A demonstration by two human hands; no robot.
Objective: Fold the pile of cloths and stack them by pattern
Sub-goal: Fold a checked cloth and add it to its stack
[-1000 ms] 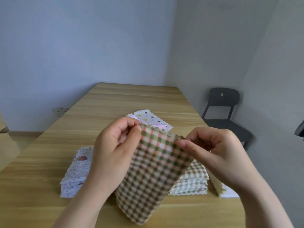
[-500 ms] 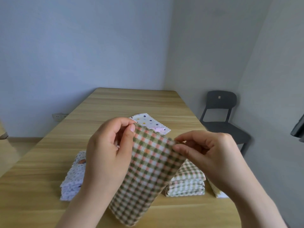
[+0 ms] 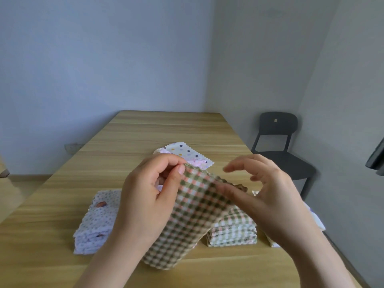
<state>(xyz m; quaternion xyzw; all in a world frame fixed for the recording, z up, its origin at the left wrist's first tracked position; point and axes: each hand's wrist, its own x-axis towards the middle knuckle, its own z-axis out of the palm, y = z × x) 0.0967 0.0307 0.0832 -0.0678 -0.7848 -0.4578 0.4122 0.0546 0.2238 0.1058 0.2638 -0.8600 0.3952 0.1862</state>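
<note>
seeing the left hand (image 3: 145,200) pinch the top left corner of the green-and-pink checked cloth (image 3: 193,215) between thumb and forefinger, with the other fingers curled behind the fabric. the cloth is held up off the table (image 3: 166,129) and hangs slanted down toward me. i can't tell whether its lower end touches the tabletop.

the right hand (image 3: 270,194) is motion-blurred. its fingers are spread and loosely bent, the forefinger is lifted clear above the cloth's top right edge, and it grips nothing. its thumb lies along the cloth's right side, and the blur hides whether it touches.

behind the held cloth, a stack of folded checked cloths (image 3: 234,231) sits on the table, partly under the right hand. to its left, apart from it, is a stack of pale floral cloths (image 3: 97,221). farther back a polka-dot cloth (image 3: 187,152) lies flat, just past the left fingertips from this view. a dark chair (image 3: 278,142) stands by the right wall.
</note>
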